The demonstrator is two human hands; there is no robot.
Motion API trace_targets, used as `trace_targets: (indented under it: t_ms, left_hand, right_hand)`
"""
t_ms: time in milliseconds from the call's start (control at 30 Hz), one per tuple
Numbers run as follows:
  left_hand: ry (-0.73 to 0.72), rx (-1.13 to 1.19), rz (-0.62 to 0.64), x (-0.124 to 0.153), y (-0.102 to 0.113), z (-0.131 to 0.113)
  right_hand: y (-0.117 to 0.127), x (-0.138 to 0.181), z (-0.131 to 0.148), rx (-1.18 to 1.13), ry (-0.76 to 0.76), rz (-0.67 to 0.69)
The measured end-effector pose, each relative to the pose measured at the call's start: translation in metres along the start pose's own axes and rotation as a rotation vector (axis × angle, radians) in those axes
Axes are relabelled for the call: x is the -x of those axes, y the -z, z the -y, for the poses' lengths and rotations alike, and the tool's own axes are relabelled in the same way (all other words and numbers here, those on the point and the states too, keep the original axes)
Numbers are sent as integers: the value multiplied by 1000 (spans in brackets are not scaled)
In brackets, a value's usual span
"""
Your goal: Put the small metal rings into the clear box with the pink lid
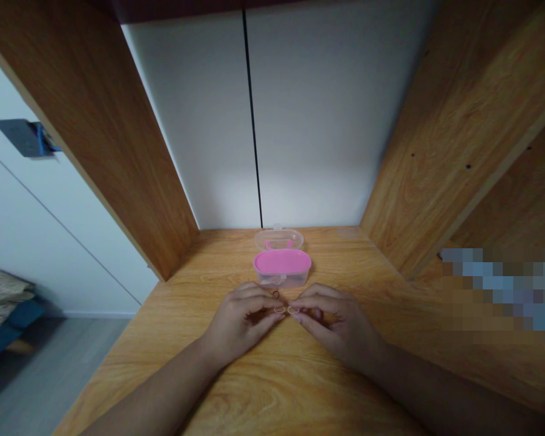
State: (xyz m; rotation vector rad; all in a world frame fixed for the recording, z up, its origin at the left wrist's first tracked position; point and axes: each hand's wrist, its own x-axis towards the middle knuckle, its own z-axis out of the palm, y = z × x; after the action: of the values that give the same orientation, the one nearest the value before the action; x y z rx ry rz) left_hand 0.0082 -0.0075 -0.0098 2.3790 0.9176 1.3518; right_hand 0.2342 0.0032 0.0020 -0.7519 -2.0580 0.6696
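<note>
My left hand (249,315) is closed in a pinch on a small pale ring (279,310), thin like a hair elastic. Facing it, my right hand (333,321) pinches a second pale ring (293,310) between thumb and fingertips. The two rings are held side by side, close together, just above the tabletop. A small dark ring (275,294) shows by the left fingertips; I cannot tell whether they touch it. Right behind the hands stands an oval plastic box (284,280) with a pink insert (282,261) on top. Its clear lid (279,240) is tipped open toward the back.
The wood-grain tabletop (272,387) runs back to a white panel (309,121). Wooden uprights flank it, one at left (118,133) and one at right (449,139). A blurred-out patch (504,290) covers things at the right. Lower left shows a bed corner (4,297).
</note>
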Motion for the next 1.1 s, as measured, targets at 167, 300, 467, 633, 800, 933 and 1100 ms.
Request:
trace_targets:
  t_ms: [167, 300, 467, 633, 800, 933, 1100]
  left_hand:
    - [-42, 55, 52, -2, -1, -7]
    - [-34, 119, 84, -3, -3, -9]
    - [111, 209, 134, -1, -3, -8]
    - [238, 286, 158, 0, -3, -10]
    - [320, 374, 155, 1, -4, -8]
    - [376, 456, 157, 2, -6, -4]
    - [421, 525, 151, 0, -7, -2]
  right_hand:
    - [-2, 2, -1, 1, 112, -6]
    - [-4, 4, -5, 8, 150, -18]
    - [-6, 5, -9, 77, 267, -86]
    - [-5, 5, -3, 173, 365, -119]
    - [-4, 6, 4, 250, 422, -107]
    - [-3, 7, 5, 305, 474, -112]
    - [-3, 6, 3, 301, 438, -123]
